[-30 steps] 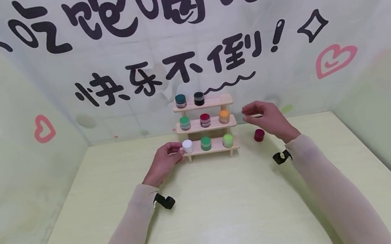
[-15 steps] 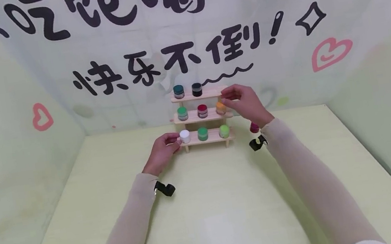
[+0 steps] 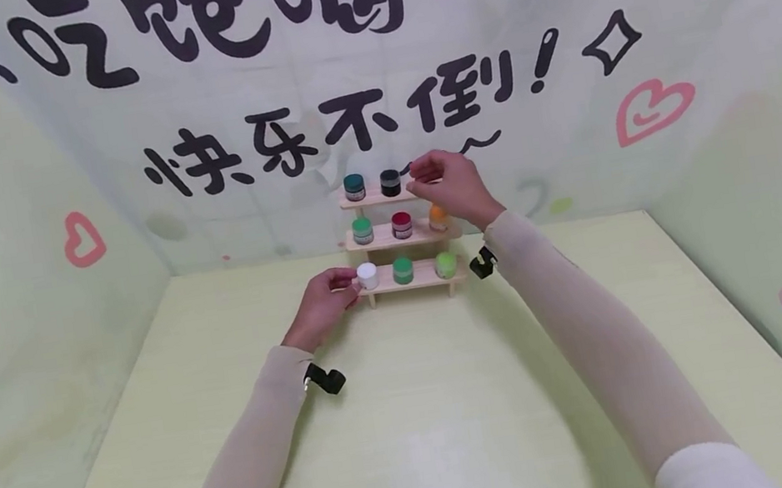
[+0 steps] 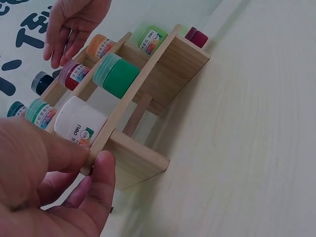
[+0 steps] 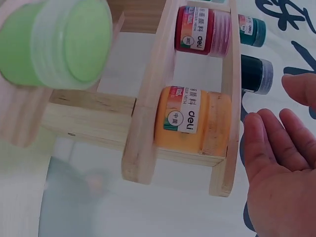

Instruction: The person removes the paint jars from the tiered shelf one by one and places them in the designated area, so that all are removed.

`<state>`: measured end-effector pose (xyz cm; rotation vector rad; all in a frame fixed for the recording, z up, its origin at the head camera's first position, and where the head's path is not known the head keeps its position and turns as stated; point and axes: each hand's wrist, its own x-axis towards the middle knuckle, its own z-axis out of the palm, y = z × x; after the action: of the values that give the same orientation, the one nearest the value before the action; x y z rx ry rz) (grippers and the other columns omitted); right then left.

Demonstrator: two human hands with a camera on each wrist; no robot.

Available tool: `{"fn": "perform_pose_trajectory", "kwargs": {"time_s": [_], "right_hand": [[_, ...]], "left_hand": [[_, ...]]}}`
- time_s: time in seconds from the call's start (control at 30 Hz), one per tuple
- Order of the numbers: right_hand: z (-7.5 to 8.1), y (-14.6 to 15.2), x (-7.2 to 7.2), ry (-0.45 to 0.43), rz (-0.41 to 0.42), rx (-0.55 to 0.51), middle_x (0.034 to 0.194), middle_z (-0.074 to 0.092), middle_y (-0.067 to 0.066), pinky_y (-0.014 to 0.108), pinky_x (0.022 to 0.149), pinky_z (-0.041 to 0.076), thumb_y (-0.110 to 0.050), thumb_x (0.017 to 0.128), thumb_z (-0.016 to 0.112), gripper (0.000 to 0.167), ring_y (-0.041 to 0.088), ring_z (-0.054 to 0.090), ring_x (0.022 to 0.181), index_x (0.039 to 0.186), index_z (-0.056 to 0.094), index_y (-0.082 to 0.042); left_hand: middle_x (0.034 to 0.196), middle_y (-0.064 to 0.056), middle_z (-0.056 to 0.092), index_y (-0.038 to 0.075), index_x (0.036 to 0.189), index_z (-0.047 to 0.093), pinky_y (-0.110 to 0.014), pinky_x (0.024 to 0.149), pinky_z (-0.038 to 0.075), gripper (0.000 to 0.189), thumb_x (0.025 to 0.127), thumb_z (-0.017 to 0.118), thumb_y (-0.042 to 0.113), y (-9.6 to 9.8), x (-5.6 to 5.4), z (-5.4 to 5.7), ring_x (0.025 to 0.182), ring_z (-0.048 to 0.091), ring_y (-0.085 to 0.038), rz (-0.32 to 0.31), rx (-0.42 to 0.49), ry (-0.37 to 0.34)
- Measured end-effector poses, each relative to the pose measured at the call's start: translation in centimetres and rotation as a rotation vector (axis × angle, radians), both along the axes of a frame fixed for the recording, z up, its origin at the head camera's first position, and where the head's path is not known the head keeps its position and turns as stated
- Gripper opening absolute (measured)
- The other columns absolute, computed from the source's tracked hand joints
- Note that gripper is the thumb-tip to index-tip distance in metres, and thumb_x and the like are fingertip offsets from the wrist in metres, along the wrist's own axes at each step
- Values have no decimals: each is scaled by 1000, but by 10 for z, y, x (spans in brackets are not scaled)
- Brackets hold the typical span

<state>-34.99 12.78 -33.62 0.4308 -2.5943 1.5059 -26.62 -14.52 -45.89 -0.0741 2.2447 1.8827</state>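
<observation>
A three-tier wooden display rack (image 3: 426,273) holds small paint jars. My left hand (image 3: 317,310) pinches the left end of its bottom board, thumb above and fingers below, beside the white jar (image 3: 368,276). Up at the top tier, my right hand (image 3: 454,188) hovers just right of the black jar (image 3: 390,183); the right wrist view shows a gap between them and nothing held. The teal jar (image 3: 354,188) stands left of the black one. The middle tier carries mint green (image 3: 362,230), red (image 3: 401,225) and orange (image 3: 437,218) jars, the orange partly hidden.
Green (image 3: 402,270) and light green (image 3: 446,265) jars share the bottom tier. A dark red jar (image 4: 196,37) is beyond the rack's right end in the left wrist view, hidden in the head view. Behind stands a lettered wall cloth (image 3: 201,87); a pale table (image 3: 416,409) lies below.
My right hand has moved left and up, from beside the rack above the dark red jar to the top tier near the black jar. The left hand keeps its grip on the rack.
</observation>
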Motion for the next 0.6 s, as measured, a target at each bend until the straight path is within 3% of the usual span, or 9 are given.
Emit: {"fn": "perform_pose_trajectory", "kwargs": {"time_s": [0.33, 0.6], "right_hand": [[-7, -14, -17, -56, 43, 26, 125, 73, 11, 38, 104, 60, -22, 96, 79, 40, 24, 69, 114, 131, 67, -7], [1, -24, -22, -69, 55, 69, 127, 72, 10, 39, 104, 58, -26, 95, 81, 50, 24, 67, 114, 140, 65, -10]], "left_hand": [[129, -15, 60, 1, 139, 59, -34, 101, 62, 36, 104, 66, 8, -5, 3, 0, 112, 64, -23, -41, -55, 5], [127, -15, 60, 2, 138, 60, -38, 102, 62, 35, 104, 66, 9, -6, 0, 4, 108, 65, -22, -59, -70, 25]]}}
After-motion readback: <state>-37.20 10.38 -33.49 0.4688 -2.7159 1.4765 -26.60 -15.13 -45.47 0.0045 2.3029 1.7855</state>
